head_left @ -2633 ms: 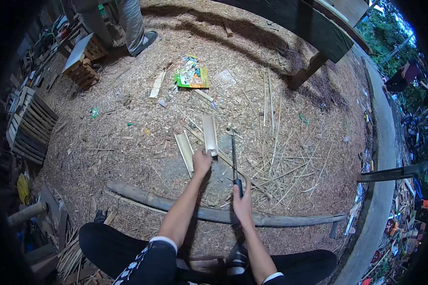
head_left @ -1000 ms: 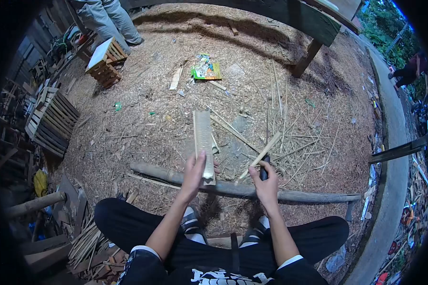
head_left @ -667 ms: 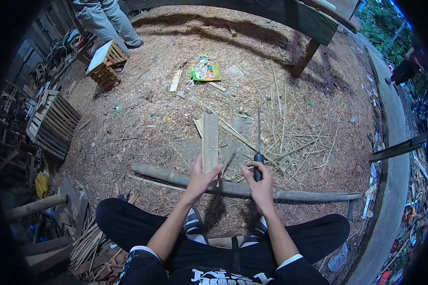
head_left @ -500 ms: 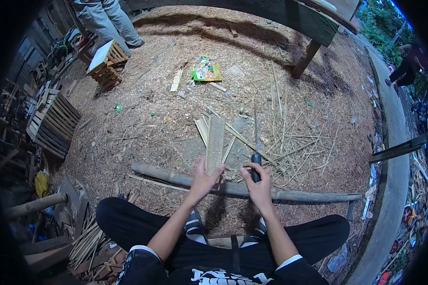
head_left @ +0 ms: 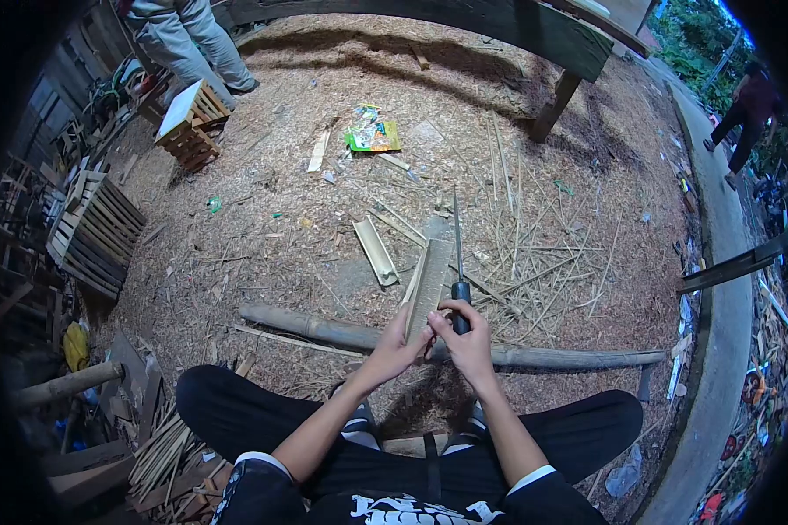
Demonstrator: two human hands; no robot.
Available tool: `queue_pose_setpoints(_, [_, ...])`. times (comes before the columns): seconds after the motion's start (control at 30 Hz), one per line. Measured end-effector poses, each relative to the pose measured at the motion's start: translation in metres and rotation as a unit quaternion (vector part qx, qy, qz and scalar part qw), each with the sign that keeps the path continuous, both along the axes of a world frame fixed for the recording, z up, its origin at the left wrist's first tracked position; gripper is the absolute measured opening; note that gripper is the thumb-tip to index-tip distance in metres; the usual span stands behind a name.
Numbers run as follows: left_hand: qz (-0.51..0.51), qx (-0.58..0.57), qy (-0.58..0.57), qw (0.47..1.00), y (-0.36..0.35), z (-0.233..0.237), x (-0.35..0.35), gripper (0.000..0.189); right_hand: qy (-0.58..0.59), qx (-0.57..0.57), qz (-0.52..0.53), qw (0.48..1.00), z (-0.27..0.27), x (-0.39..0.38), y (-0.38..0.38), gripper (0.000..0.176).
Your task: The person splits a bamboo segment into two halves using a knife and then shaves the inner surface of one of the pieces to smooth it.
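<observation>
A flat, split piece of bamboo (head_left: 432,278) points away from me, its lower end in the grip of my left hand (head_left: 389,353). My right hand (head_left: 469,346) is closed around the black handle of a long, thin-bladed knife (head_left: 460,296), whose blade points forward. The right thumb and fingertips come against the bamboo's lower right edge, close to my left fingers. Beyond them, a hollow half of split bamboo (head_left: 376,252) lies on the ground. Below both hands a bamboo pole (head_left: 306,326) runs crosswise.
Thin bamboo strips (head_left: 556,271) are scattered to the right over wood shavings. Slatted wooden crates (head_left: 96,232) stand at left, and a colourful packet (head_left: 372,136) lies ahead. One person (head_left: 188,44) stands at upper left; another (head_left: 749,118) is on the path at right.
The bamboo piece has moved right and tilted, coming against my right hand. My hands have drawn together. The hollow half on the ground is now more exposed. The person at right has shifted along the path.
</observation>
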State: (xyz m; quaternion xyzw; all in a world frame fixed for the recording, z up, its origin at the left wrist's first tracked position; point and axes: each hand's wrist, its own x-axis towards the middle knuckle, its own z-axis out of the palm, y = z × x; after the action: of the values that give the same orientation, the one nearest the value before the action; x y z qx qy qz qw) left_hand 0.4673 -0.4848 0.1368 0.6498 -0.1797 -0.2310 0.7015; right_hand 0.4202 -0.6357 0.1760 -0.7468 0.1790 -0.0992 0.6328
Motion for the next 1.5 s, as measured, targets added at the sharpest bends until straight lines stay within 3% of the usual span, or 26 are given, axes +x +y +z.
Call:
queue_pose_setpoints(0.23, [-0.01, 0.024, -0.021, 0.999, -0.001, 0.021, -0.004, 0.044, 0.0, -0.015, 0.0, 1.0, -0.01, -0.002, -0.003, 0.025])
queue_pose_setpoints(0.3, [-0.032, 0.082, 0.073, 0.993, 0.003, 0.016, -0.001, 0.041, -0.022, 0.009, -0.022, 0.999, -0.016, 0.001, -0.001, 0.025])
queue_pose_setpoints(0.43, [-0.006, 0.09, 0.026, 0.996, 0.002, 0.016, 0.004, 0.04, 0.013, 0.028, -0.02, 0.999, 0.001, -0.001, -0.002, 0.026])
queue_pose_setpoints(0.5, [0.082, 0.093, -0.081, 0.989, 0.0, 0.021, 0.003, 0.034, -0.006, -0.053, 0.009, 0.999, 0.003, -0.003, 0.0, 0.026])
queue_pose_setpoints(0.63, [0.085, 0.124, -0.074, 0.986, 0.004, 0.022, 0.006, 0.032, -0.015, -0.104, 0.022, 0.994, -0.003, -0.002, 0.004, 0.024])
queue_pose_setpoints(0.7, [0.104, 0.129, -0.138, 0.976, 0.004, 0.017, 0.005, 0.03, 0.039, -0.097, 0.032, 0.994, -0.003, 0.0, 0.005, 0.023])
queue_pose_setpoints(0.8, [0.105, 0.109, -0.073, 0.986, 0.006, 0.018, 0.005, 0.028, -0.008, -0.114, 0.006, 0.993, -0.009, 0.003, 0.012, 0.017])
queue_pose_setpoints(0.9, [0.09, 0.184, -0.103, 0.973, 0.013, 0.019, 0.007, 0.026, -0.018, -0.141, -0.006, 0.99, -0.011, 0.005, 0.015, 0.016])
queue_pose_setpoints(1.0, [0.118, 0.167, -0.094, 0.974, 0.014, 0.02, 0.007, 0.026, -0.033, -0.197, -0.018, 0.98, -0.02, 0.007, 0.02, 0.018])
queue_pose_setpoints(1.1, [0.177, 0.162, -0.134, 0.961, 0.02, 0.008, 0.015, 0.025, 0.037, -0.121, 0.0, 0.992, -0.016, 0.008, 0.022, 0.023])
queue_pose_setpoints(1.33, [0.296, 0.177, -0.086, 0.935, 0.054, 0.029, 0.052, 0.022, 0.026, -0.067, 0.008, 0.997, -0.004, 0.006, 0.019, 0.021])
queue_pose_setpoints(1.5, [0.283, 0.108, -0.095, 0.948, 0.053, 0.02, 0.053, 0.021, -0.016, -0.099, 0.025, 0.995, -0.016, 0.004, 0.01, 0.027])
